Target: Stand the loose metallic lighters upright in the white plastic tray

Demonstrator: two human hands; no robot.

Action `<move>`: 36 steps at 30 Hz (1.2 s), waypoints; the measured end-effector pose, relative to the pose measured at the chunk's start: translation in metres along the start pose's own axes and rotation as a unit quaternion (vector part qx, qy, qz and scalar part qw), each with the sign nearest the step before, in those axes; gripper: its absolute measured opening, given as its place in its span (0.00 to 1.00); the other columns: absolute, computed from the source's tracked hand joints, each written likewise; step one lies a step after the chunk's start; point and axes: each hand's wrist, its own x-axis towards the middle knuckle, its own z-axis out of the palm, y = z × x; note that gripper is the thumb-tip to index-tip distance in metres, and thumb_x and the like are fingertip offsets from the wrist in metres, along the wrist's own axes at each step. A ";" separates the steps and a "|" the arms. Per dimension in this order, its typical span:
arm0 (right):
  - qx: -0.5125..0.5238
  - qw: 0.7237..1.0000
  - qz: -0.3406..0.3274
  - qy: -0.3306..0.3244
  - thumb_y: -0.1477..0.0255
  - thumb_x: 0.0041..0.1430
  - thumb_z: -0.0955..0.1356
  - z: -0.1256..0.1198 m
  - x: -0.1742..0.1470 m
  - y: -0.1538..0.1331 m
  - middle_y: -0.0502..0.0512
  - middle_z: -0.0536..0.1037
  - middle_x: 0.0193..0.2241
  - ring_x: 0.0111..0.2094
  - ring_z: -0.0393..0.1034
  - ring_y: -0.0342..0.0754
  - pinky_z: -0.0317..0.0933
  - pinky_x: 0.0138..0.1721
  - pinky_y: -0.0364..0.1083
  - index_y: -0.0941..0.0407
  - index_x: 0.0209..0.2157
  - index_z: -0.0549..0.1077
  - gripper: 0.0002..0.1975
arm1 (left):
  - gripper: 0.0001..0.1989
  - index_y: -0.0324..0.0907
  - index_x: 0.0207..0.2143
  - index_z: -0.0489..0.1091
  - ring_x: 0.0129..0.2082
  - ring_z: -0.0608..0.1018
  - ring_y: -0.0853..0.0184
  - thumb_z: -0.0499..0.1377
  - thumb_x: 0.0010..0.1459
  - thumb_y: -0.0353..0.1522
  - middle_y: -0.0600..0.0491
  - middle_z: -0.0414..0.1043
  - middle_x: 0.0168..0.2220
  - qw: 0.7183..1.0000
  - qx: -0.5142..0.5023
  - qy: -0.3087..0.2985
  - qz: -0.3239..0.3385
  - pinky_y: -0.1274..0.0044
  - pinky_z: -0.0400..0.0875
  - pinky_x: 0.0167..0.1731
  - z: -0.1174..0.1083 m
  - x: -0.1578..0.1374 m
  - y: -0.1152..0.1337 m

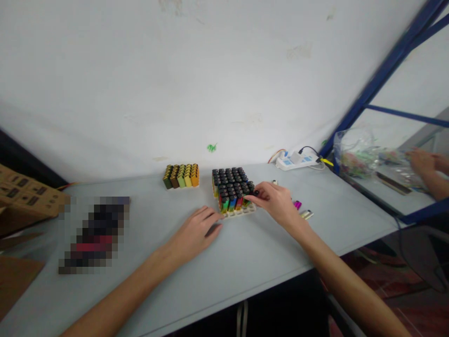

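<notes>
Upright lighters (233, 181) with black tops and colourful bodies stand in rows in a white holed tray (242, 213) on the grey table. My right hand (271, 199) is at the tray's right front, with thumb and fingers pinched around a black-topped lighter (256, 192), mostly hidden by the fingers. My left hand (199, 229) lies on the table at the tray's front left corner. Its fingers are loosely stretched, the tips at the tray's edge. Beside my right wrist lie a pink lighter (297, 205) and a silvery-topped lighter (307, 214).
A second block of green, brown and orange lighters (181, 177) stands back left. A power strip (297, 160) lies by the wall. Cardboard boxes (28, 196) and a blurred-out item (98, 234) are left. Beyond a blue frame (365, 100), another person's hands (426, 166) are near plastic bags (356, 154).
</notes>
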 end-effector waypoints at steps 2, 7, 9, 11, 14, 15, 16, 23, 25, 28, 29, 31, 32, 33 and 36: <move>-0.004 1.000 0.005 0.004 0.44 0.65 0.67 0.006 -0.003 0.000 0.54 0.80 0.25 0.25 0.74 0.48 0.64 0.27 0.45 0.53 0.33 0.73 0.25 | 0.08 0.43 0.47 0.75 0.47 0.78 0.58 0.57 0.70 0.30 0.47 0.77 0.44 1.000 0.000 -0.002 0.002 0.65 0.76 0.51 0.000 0.000 0.000; 0.009 0.999 0.032 0.012 0.42 0.62 0.68 0.011 -0.006 -0.003 0.51 0.79 0.21 0.21 0.72 0.47 0.61 0.25 0.44 0.52 0.31 0.70 0.26 | 0.08 0.42 0.47 0.75 0.46 0.78 0.57 0.57 0.70 0.30 0.47 0.77 0.43 1.000 0.010 -0.005 0.003 0.64 0.75 0.52 0.001 0.000 -0.001; 0.021 0.999 0.041 -0.006 0.43 0.62 0.69 0.012 -0.004 -0.004 0.50 0.78 0.20 0.20 0.71 0.46 0.61 0.25 0.44 0.52 0.30 0.70 0.26 | 0.07 0.42 0.46 0.75 0.46 0.78 0.57 0.57 0.70 0.30 0.47 0.77 0.43 1.000 0.013 -0.008 0.001 0.64 0.75 0.51 0.001 0.000 0.000; 0.021 0.999 0.044 -0.022 0.43 0.62 0.69 0.012 -0.002 -0.003 0.49 0.77 0.19 0.20 0.71 0.47 0.60 0.24 0.44 0.52 0.29 0.70 0.26 | 0.07 0.42 0.46 0.75 0.46 0.78 0.57 0.58 0.70 0.29 0.47 0.77 0.43 1.000 0.014 -0.011 0.002 0.64 0.75 0.52 0.001 0.000 0.000; 0.011 0.998 0.042 -0.038 0.44 0.62 0.69 0.013 0.000 0.000 0.50 0.77 0.18 0.19 0.71 0.46 0.58 0.24 0.44 0.53 0.28 0.70 0.26 | 0.08 0.41 0.47 0.75 0.46 0.77 0.57 0.58 0.70 0.29 0.47 0.77 0.44 1.000 0.012 -0.012 0.002 0.64 0.74 0.52 0.000 0.000 0.000; 0.009 0.998 0.039 -0.043 0.43 0.62 0.69 0.013 0.001 0.001 0.49 0.76 0.18 0.18 0.70 0.46 0.58 0.24 0.44 0.53 0.28 0.71 0.26 | 0.08 0.41 0.47 0.75 0.46 0.77 0.57 0.58 0.70 0.29 0.47 0.77 0.44 1.000 0.010 -0.011 0.001 0.64 0.75 0.52 0.000 0.000 0.001; 0.006 0.998 0.033 -0.046 0.43 0.62 0.68 0.013 0.002 0.001 0.49 0.75 0.17 0.18 0.70 0.46 0.57 0.23 0.44 0.53 0.28 0.71 0.27 | 0.08 0.42 0.47 0.75 0.47 0.77 0.57 0.58 0.70 0.29 0.47 0.77 0.44 1.000 0.009 -0.010 0.000 0.64 0.75 0.51 0.000 0.000 0.001; 0.030 0.999 0.026 -0.004 0.42 0.64 0.66 -0.007 0.001 0.000 0.50 0.80 0.21 0.20 0.75 0.46 0.63 0.26 0.44 0.54 0.36 0.75 0.28 | 0.07 0.41 0.48 0.75 0.47 0.77 0.57 0.58 0.69 0.29 0.47 0.77 0.44 1.000 0.016 -0.011 0.001 0.64 0.75 0.51 -0.001 0.000 0.001; 0.042 0.998 0.050 0.013 0.45 0.67 0.66 -0.020 -0.003 0.007 0.49 0.80 0.21 0.20 0.76 0.46 0.65 0.26 0.43 0.54 0.37 0.75 0.25 | 0.08 0.41 0.48 0.75 0.47 0.77 0.57 0.59 0.69 0.28 0.47 0.77 0.44 1.000 0.012 -0.008 0.004 0.64 0.75 0.52 0.000 0.000 0.001; 0.013 0.997 0.080 0.015 0.49 0.70 0.65 -0.042 -0.012 0.028 0.52 0.81 0.23 0.23 0.78 0.47 0.70 0.29 0.44 0.54 0.35 0.76 0.23 | 0.08 0.41 0.49 0.75 0.47 0.78 0.57 0.60 0.68 0.28 0.48 0.77 0.44 1.000 0.008 -0.002 0.008 0.65 0.75 0.52 0.001 0.000 -0.001; -0.007 0.997 0.081 0.007 0.50 0.71 0.65 -0.050 -0.016 0.038 0.54 0.82 0.27 0.26 0.79 0.48 0.72 0.32 0.46 0.55 0.35 0.77 0.23 | 0.08 0.41 0.49 0.75 0.47 0.78 0.57 0.60 0.68 0.28 0.48 0.77 0.44 1.000 0.008 0.000 0.010 0.65 0.75 0.51 0.002 0.000 -0.001; -0.048 0.996 0.073 -0.032 0.52 0.71 0.65 -0.062 -0.025 0.058 0.58 0.84 0.36 0.34 0.81 0.52 0.75 0.40 0.50 0.55 0.40 0.79 0.21 | 0.08 0.41 0.48 0.75 0.46 0.78 0.57 0.59 0.69 0.29 0.48 0.77 0.44 1.000 0.008 0.006 0.012 0.64 0.75 0.51 0.003 -0.001 -0.003; -0.063 0.994 0.065 -0.060 0.53 0.71 0.65 -0.067 -0.031 0.067 0.60 0.83 0.41 0.39 0.81 0.55 0.75 0.45 0.53 0.54 0.43 0.80 0.20 | 0.08 0.41 0.48 0.75 0.46 0.78 0.57 0.59 0.69 0.29 0.48 0.77 0.44 1.000 0.008 0.011 0.014 0.64 0.75 0.51 0.004 -0.001 -0.004; -0.071 0.992 0.057 -0.087 0.53 0.71 0.65 -0.070 -0.037 0.075 0.62 0.82 0.46 0.45 0.80 0.57 0.74 0.50 0.56 0.53 0.48 0.79 0.20 | 0.08 0.41 0.48 0.75 0.46 0.78 0.58 0.58 0.70 0.29 0.48 0.77 0.44 1.000 0.009 0.016 0.016 0.64 0.75 0.51 0.005 -0.001 -0.005; -0.066 0.985 0.048 -0.152 0.51 0.67 0.68 -0.071 -0.055 0.089 0.65 0.75 0.59 0.60 0.72 0.62 0.66 0.63 0.61 0.51 0.60 0.73 0.27 | 0.09 0.42 0.49 0.75 0.46 0.78 0.58 0.57 0.70 0.30 0.48 0.78 0.44 0.999 0.008 0.028 0.021 0.64 0.75 0.52 0.007 -0.001 -0.008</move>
